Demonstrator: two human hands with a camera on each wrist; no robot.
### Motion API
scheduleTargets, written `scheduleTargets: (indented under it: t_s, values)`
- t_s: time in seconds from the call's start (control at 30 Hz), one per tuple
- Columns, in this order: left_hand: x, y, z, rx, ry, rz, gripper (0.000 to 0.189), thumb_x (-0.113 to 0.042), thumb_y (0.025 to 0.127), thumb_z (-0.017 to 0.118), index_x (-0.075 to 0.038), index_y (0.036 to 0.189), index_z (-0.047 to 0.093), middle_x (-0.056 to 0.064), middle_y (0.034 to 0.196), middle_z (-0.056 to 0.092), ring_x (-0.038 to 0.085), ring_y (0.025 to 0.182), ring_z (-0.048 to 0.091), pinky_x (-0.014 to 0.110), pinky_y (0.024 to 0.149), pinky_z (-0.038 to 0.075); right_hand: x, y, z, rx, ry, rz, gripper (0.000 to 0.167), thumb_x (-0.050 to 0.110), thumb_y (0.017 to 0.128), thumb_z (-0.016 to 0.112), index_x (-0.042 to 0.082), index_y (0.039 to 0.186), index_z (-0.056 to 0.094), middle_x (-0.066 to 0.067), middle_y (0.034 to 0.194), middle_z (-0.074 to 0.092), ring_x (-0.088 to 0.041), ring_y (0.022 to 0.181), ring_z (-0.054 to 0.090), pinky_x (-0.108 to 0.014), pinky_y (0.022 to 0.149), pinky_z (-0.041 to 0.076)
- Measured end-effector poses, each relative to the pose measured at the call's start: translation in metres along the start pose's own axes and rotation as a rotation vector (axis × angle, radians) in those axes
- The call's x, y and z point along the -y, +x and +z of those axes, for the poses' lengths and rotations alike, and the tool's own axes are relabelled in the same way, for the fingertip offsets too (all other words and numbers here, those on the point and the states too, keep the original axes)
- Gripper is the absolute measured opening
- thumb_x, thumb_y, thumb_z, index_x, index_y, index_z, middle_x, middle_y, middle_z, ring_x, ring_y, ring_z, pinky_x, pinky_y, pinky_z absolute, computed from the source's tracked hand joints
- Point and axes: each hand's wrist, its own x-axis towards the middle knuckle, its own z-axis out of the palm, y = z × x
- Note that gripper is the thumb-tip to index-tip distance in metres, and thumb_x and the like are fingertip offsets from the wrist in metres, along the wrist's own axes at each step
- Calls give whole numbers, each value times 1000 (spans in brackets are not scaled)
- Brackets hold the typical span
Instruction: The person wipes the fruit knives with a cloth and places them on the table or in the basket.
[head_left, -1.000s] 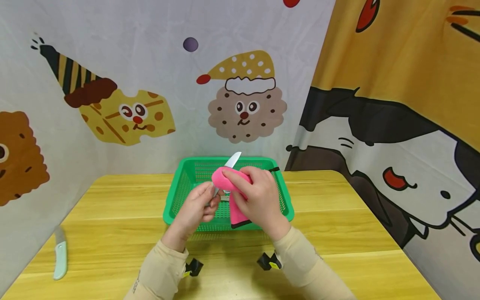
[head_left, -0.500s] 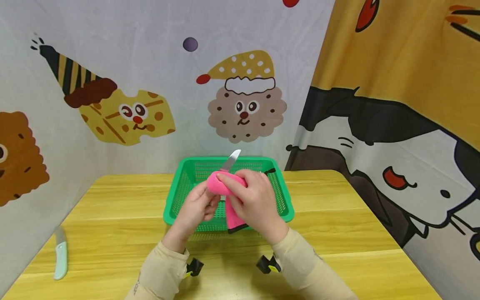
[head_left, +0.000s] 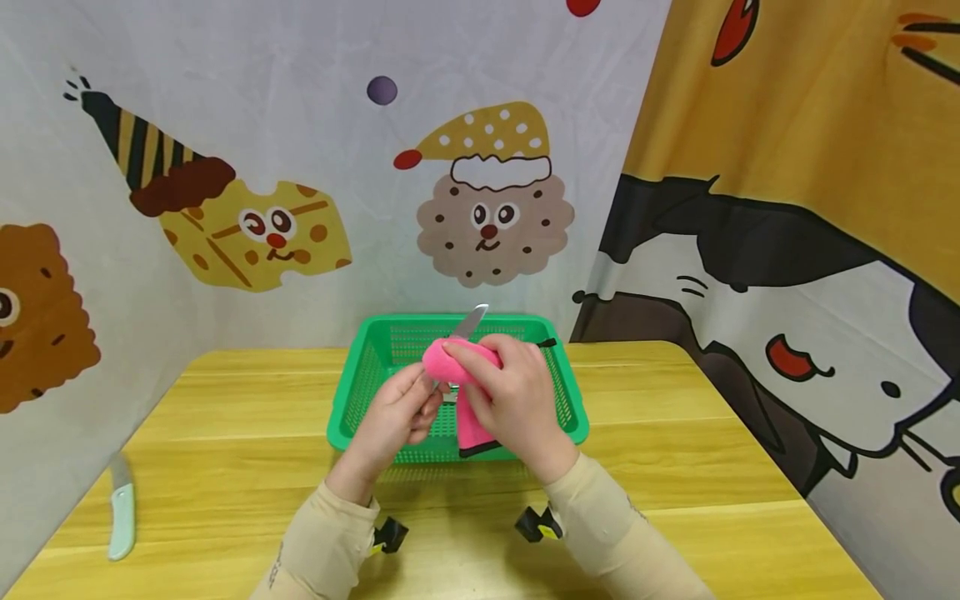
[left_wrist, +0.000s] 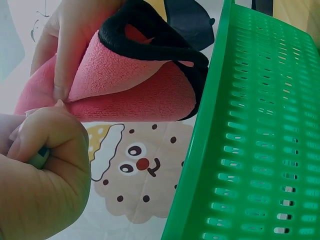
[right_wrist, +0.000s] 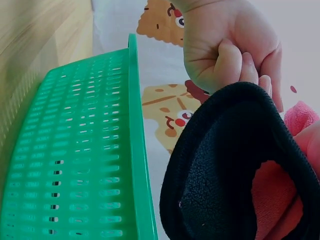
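In the head view, my left hand [head_left: 390,412] grips a knife [head_left: 472,320] by its handle, blade slanting up and away to the right. Only a greenish bit of the handle [left_wrist: 40,159] peeks out of the curled fingers in the left wrist view. My right hand [head_left: 521,400] pinches a pink cloth [head_left: 442,360] folded over the blade, thumb and fingers pressing on it. The blade tip sticks out past the cloth. A loose, black-edged end of the cloth hangs below my right hand. Both hands are over the green basket [head_left: 345,400].
A second knife [head_left: 122,517] with a pale green handle lies at the table's left side. The green basket stands on the wooden table [head_left: 660,467] against the printed curtain [head_left: 300,83]. A black strip [head_left: 547,342] shows at the basket's right rim.
The cloth and right hand slid down the blade toward the left hand half a second ago, and have since shifted back up toward the tip. The left hand keeps its grip.
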Motion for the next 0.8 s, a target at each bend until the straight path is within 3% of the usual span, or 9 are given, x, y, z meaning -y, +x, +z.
scheduleTargets:
  t_s: [0.57,0.8]
  values:
    - [1,1,3,1,7,-69,32,-23,110,33,2,96,47,1,68,36,6,47,27,17,41,22,-25,2,-6,-56,-19,86,47,4,81,73,22,124,68,-12,95,60,-28,79,60,-46,65,46]
    - [3,0,4,20,-8,-75,33,-23,110,33,3,96,47,1,67,35,5,46,27,17,40,21,-35,2,-11,-64,-19,138,42,5,84,70,20,123,68,-11,94,61,-26,81,60,-46,68,44]
